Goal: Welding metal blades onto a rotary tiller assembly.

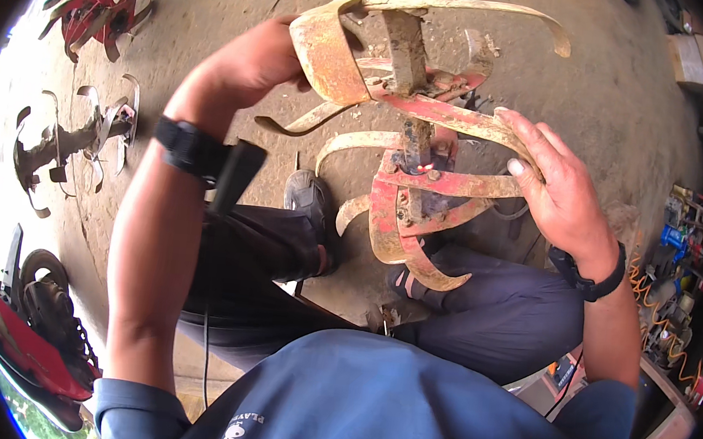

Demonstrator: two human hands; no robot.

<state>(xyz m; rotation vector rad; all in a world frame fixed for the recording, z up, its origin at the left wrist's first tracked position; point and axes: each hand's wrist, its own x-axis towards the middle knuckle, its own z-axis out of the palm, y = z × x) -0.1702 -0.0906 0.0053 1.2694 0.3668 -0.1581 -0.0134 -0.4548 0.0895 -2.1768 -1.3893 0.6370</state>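
In front of me, above my knees, is a muddy tiller blade assembly [450, 183], with curved steel tines set round a central shaft and worn red paint. My left hand [252, 62] is closed at the broad bent tine [330, 55] on the upper left; that tine hides most of its fingers. On the other side, my right hand [565, 194] grips the end of a red-streaked tine [463, 118], thumb below and fingers over the top. A small bright red spot glows on the shaft's middle joint [421, 168].
Two more tiller blade sets lie on the concrete floor to the left, a red one [92, 15] and a grey-brown one [67, 145]. A red machine part [30, 349] is at the lower left. Cluttered tools and an orange coiled hose [656, 312] line the right side, below a cardboard box [693, 62].
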